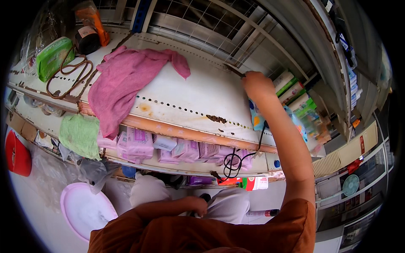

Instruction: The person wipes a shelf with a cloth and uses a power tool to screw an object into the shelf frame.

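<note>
My right hand (258, 86) is closed round a thin, dark, blade-like tool (234, 70). The tool's end rests at the back of the white perforated shelf (198, 90), near the wire grid; its exact kind cannot be made out. My left hand (197, 205) is low over my lap, its fingers curled in. Something dark shows beside them, too small to name. A pink cloth (122, 78) lies spread on the shelf's left part and hangs over the front edge. Brown rust and peeled patches (216, 119) mark the shelf surface.
Packs in green and white wrap (291, 88) stand right of my right hand. Purple packs (139, 143) fill the shelf below, with a black cable (236, 162) hanging before them. A green cloth (80, 135) hangs at left, above a pink-rimmed basin (67, 206) on the floor.
</note>
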`<action>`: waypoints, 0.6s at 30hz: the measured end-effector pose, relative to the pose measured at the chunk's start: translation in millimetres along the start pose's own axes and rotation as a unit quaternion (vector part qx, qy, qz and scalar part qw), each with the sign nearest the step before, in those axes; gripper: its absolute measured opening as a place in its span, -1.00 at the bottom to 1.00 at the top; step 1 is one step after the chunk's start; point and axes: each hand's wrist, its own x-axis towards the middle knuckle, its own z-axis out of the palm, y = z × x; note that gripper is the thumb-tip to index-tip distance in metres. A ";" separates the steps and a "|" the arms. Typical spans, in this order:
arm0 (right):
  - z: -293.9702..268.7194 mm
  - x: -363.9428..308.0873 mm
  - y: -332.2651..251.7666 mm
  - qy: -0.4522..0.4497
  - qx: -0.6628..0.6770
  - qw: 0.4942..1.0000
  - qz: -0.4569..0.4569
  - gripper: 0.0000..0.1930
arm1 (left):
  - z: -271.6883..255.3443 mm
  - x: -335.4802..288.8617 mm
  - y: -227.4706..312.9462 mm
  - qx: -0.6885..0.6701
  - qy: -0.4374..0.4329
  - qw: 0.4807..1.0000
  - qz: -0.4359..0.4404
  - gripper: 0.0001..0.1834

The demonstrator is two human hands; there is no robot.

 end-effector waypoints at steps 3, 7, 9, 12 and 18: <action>8.5 -1.1 19.5 0.008 -0.010 1.000 -0.010 -0.74 | -0.4 -1.5 0.9 0.004 -0.001 1.000 -0.009 -0.66; 11.0 0.1 6.1 0.029 -0.009 0.999 -0.027 -0.75 | -2.8 1.5 -0.9 0.011 -0.036 0.999 0.023 -0.65; 11.6 -0.3 6.6 0.021 -0.005 1.000 -0.019 -0.75 | 2.5 7.2 -3.9 -0.001 -0.023 1.000 0.019 -0.66; 7.3 -1.2 12.0 0.009 -0.026 0.999 -0.019 -0.78 | 6.4 7.4 -7.2 -0.024 0.003 1.000 0.000 -0.68; 13.9 0.0 21.8 0.013 -0.032 0.999 -0.007 -0.76 | -5.2 3.9 2.3 -0.003 -0.021 1.000 0.015 -0.67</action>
